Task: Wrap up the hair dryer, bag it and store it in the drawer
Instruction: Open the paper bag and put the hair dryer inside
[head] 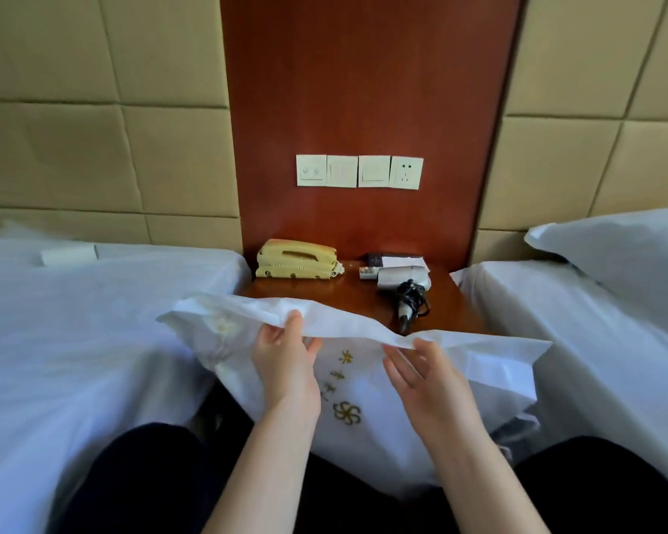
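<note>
A silver hair dryer [400, 277] lies on the wooden nightstand [348, 298], its black cord [411, 294] wound in loops around the handle. In front of the nightstand I hold a white fabric bag [367, 375] with gold embroidery, spread wide by its top edge. My left hand [286, 360] pinches the rim at the left of centre. My right hand [421, 371] grips the rim at the right. The bag hides the nightstand's front, so no drawer shows.
A beige telephone [296, 260] sits at the nightstand's back left, with a small remote [369, 272] and cards [398, 260] behind the dryer. White-sheeted beds [74, 321] flank both sides, with a pillow [617, 244] at the right. Wall switches and a socket [359, 172] hang above.
</note>
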